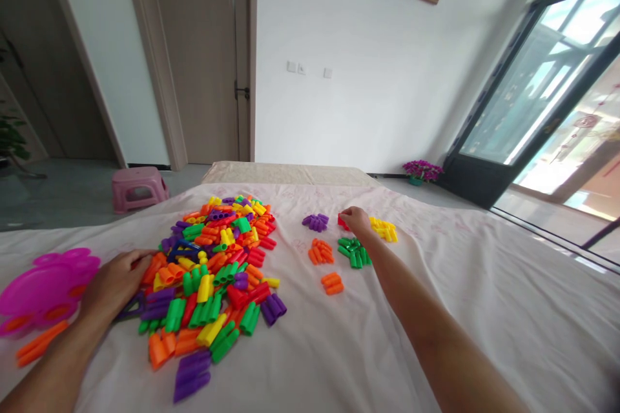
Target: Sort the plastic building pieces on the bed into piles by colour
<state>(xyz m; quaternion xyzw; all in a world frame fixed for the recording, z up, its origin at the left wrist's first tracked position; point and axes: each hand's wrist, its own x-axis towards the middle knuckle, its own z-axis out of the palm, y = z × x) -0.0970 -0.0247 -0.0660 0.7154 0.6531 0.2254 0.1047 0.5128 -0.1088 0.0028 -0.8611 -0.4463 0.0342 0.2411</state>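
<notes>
My right hand [356, 219] reaches far across the cloth, its fingers closed on a red plastic building piece [343, 222] that is partly hidden behind them. Close around it lie small colour groups: purple pieces [316, 222], yellow pieces [383, 229], green pieces [355, 251] and orange pieces [320, 251]. Nearer to me is a separate orange piece [332, 283]. My left hand [116, 281] rests at the left edge of a large mixed pile [213, 264], fingers stretched towards orange pieces; nothing shows held in it.
A pink cloth [465, 310] with folds covers the table. At the left lie a magenta animal-shaped plastic tray [41, 290] and long orange pieces [41, 343]. Beyond the table are a pink stool [139, 188], a door [198, 58] and a flower pot [416, 181].
</notes>
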